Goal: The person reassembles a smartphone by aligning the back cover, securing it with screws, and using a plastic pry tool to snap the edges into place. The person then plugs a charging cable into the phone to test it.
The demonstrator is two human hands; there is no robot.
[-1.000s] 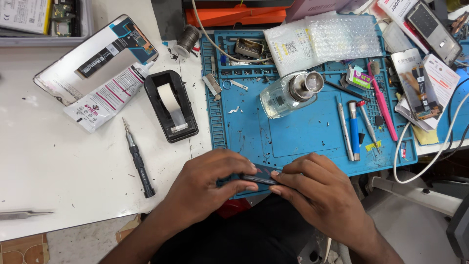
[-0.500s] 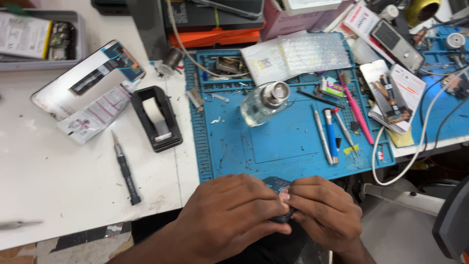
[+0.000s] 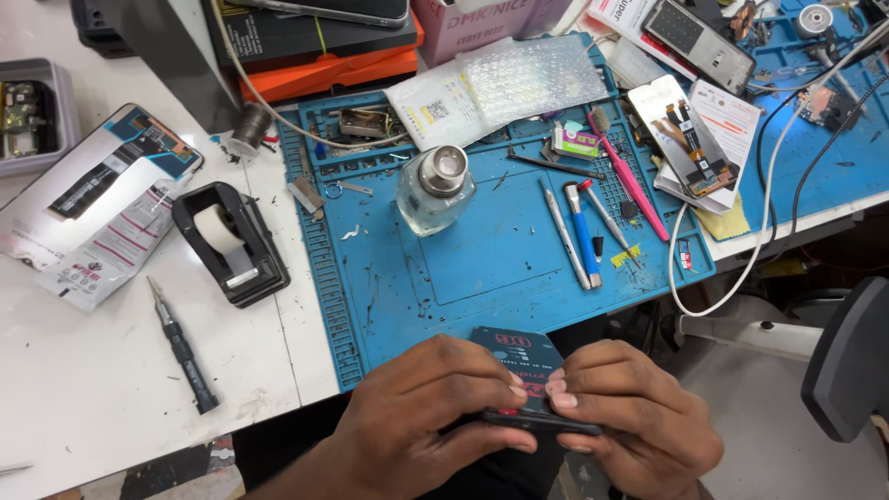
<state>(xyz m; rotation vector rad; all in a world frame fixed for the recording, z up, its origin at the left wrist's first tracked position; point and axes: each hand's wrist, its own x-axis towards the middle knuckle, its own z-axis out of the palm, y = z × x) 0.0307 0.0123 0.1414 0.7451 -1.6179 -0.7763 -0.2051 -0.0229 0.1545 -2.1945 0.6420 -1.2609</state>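
Gripping one dark phone (image 3: 528,370), two hands, left (image 3: 421,417) and right (image 3: 630,417), hover near one blue mat (image 3: 482,250).

Repair mat (image 3: 482,268) lies on the worktop (image 3: 83,370). Glass bottle (image 3: 435,192) stands on the mat; tools (image 3: 579,231) lie to its right. Tape dispenser (image 3: 231,243) sits left of the mat, screwdriver (image 3: 182,347) before it. Phone (image 3: 519,356) held at the mat's near edge.

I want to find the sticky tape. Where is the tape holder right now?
In the head view the black tape dispenser sits on the white table, left of the blue mat, with the black screwdriver just below it.
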